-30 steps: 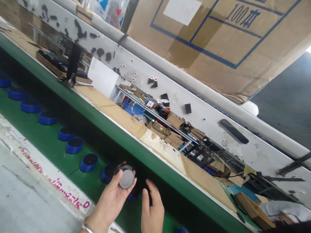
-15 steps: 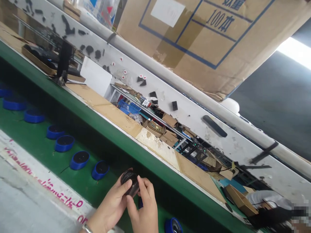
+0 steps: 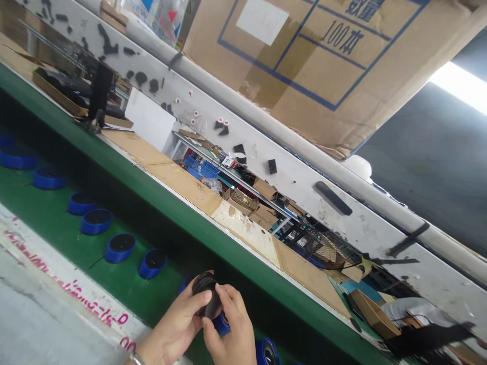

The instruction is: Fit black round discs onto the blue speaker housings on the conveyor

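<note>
A round black disc [image 3: 206, 294] is held edge-on between my left hand [image 3: 175, 327] and my right hand [image 3: 232, 324]. My left thumb lies across its rim, and the fingers of my right hand wrap its far side. Its flat faces are hidden from this angle. Below my hands, a blue round holder with a black top [image 3: 221, 324] is partly covered by my right hand. Another blue holder [image 3: 267, 352] sits at the bottom edge, just right of that hand.
Several more blue holders [image 3: 120, 247] stand in a row on a green belt [image 3: 125, 290]. A green rail with cardboard strips [image 3: 186, 185] runs beyond it. A pale, pink-marked surface [image 3: 41, 299] lies to the left. A co-worker's sleeve [image 3: 413, 309] shows at the lower right.
The disc lay on my left palm with its grey face showing. Both hands now grip it, turned edge-on, and the grey face is hidden.
</note>
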Demonstrator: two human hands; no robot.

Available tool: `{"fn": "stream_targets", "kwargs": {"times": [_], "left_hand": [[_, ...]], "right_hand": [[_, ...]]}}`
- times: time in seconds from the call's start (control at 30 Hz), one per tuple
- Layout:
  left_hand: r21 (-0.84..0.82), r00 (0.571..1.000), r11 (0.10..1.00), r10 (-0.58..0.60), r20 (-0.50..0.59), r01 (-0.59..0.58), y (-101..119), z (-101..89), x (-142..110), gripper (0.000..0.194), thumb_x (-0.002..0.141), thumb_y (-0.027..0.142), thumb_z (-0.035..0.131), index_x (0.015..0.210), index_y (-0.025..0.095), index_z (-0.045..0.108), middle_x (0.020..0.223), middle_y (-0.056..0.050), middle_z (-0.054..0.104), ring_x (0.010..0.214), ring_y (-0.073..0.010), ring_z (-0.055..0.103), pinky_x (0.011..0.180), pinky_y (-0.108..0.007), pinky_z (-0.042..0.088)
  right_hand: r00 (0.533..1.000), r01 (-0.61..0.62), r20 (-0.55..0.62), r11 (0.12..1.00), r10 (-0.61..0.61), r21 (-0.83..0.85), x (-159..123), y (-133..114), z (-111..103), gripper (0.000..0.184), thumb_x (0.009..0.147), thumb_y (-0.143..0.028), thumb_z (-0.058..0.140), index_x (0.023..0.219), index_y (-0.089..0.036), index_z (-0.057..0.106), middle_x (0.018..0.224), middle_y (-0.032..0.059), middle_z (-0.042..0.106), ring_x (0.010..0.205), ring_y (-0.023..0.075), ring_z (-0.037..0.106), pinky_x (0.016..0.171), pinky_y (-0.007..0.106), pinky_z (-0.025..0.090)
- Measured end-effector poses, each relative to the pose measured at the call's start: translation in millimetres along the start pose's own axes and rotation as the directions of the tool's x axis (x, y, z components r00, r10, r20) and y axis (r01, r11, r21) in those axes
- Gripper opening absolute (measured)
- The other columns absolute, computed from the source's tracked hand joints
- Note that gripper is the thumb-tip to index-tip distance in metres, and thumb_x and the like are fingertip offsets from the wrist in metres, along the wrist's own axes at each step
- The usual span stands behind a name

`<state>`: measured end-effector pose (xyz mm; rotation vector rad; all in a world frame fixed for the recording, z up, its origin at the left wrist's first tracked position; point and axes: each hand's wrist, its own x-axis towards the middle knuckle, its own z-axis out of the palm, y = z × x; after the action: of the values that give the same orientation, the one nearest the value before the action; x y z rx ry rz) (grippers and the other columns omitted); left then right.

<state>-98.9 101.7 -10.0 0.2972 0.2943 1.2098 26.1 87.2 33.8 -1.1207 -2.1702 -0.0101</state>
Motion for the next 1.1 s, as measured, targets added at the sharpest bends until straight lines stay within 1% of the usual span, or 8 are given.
{"fn": "stream_targets", "kwargs": {"times": [0.13,0.3,0.47,0.57,0.73,0.87,0.97,1.1], "left_hand": [[-0.083,1.0,0.997,0.002,-0.008,-0.003,-5.6,4.0,-0.2,0.048,0.078,0.019,0.059,0.124,0.021,0.045,0.106,-0.008,0.067,0.101,-0.0201,0.061,0.087,-0.032,0.046],[-0.185,0.989,0.983,-0.006,-0.148,-0.022,-13.2,7.3,-1.0,0.061,0.074,0.015,0.064,0.13,0.025,0.039,0.105,-0.005,0.068,0.1,-0.0193,0.062,0.087,-0.033,0.048],[-0.231,0.979,0.971,0.021,-0.202,-0.069,-10.7,8.0,1.0,0.061,0.075,0.015,0.063,0.13,0.025,0.04,0.108,-0.008,0.066,0.1,-0.0227,0.062,0.086,-0.038,0.049],[-0.3,0.992,0.954,-0.013,-0.126,-0.026,-6.4,7.6,1.4,0.059,0.077,0.017,0.06,0.132,0.023,0.037,0.108,-0.01,0.066,0.1,-0.025,0.062,0.086,-0.041,0.048],[-0.31,0.999,0.95,0.042,0.009,-0.037,-4.1,3.5,-0.5,0.056,0.08,0.011,0.054,0.131,0.024,0.036,0.107,-0.009,0.066,0.102,-0.021,0.06,0.095,-0.042,0.041],[-0.258,0.996,0.966,0.036,0.081,-0.014,-5.2,2.7,-1.8,0.045,0.08,0.01,0.051,0.124,0.022,0.047,0.108,-0.009,0.066,0.103,-0.0199,0.059,0.098,-0.041,0.038],[-0.229,0.997,0.973,0.014,0.081,0.005,-5.2,3.3,-3.3,0.043,0.08,0.012,0.051,0.122,0.023,0.05,0.108,-0.008,0.065,0.103,-0.0208,0.059,0.095,-0.039,0.041],[-0.221,0.996,0.975,0.019,0.091,0.002,-3.5,3.3,-5.7,0.045,0.079,0.01,0.051,0.122,0.023,0.049,0.107,-0.008,0.065,0.104,-0.0222,0.058,0.096,-0.041,0.039]], "right_hand": [[0.994,-0.05,-0.097,0.998,0.045,-0.047,-12.3,8.4,15.6,0.049,0.075,-0.024,0.058,0.124,-0.025,0.049,0.114,0.0089,0.054,0.104,0.0222,0.056,0.082,0.034,0.053],[0.96,-0.173,-0.244,0.974,0.134,-0.144,-25.5,11.3,42.8,0.045,0.079,-0.027,0.054,0.124,-0.027,0.05,0.117,0.01,0.054,0.107,0.0267,0.055,0.084,0.042,0.052],[0.93,-0.234,-0.286,0.972,0.23,0.019,-24.4,3.1,48.5,0.042,0.082,-0.038,0.053,0.123,-0.029,0.049,0.117,0.0087,0.054,0.101,0.0242,0.058,0.079,0.037,0.054],[0.905,-0.279,-0.274,0.941,0.324,0.193,-22.7,-0.2,47.2,0.037,0.086,-0.038,0.048,0.121,-0.028,0.05,0.111,0.0075,0.056,0.083,0.0175,0.061,0.065,0.029,0.054],[0.829,-0.433,-0.242,0.852,0.505,0.293,-14.1,0.7,32.8,0.024,0.084,-0.043,0.05,0.093,-0.023,0.06,0.092,0.0048,0.061,0.081,0.0172,0.059,0.068,0.026,0.05],[0.86,-0.441,-0.132,0.848,0.493,0.293,-5.6,-1.3,16.9,0.023,0.085,-0.042,0.048,0.074,-0.023,0.053,0.07,-0.0012,0.054,0.062,0.0128,0.053,0.055,0.022,0.043],[0.906,-0.377,-0.118,0.901,0.407,0.217,-4.3,-3.5,13.6,0.024,0.087,-0.041,0.044,0.071,-0.023,0.05,0.07,-0.0019,0.052,0.061,0.0121,0.052,0.056,0.022,0.041],[0.897,-0.381,-0.165,0.907,0.409,0.177,-5.7,-3.2,16.8,0.022,0.088,-0.04,0.041,0.076,-0.024,0.05,0.075,-0.0004,0.053,0.067,0.0136,0.054,0.06,0.023,0.043]]}}
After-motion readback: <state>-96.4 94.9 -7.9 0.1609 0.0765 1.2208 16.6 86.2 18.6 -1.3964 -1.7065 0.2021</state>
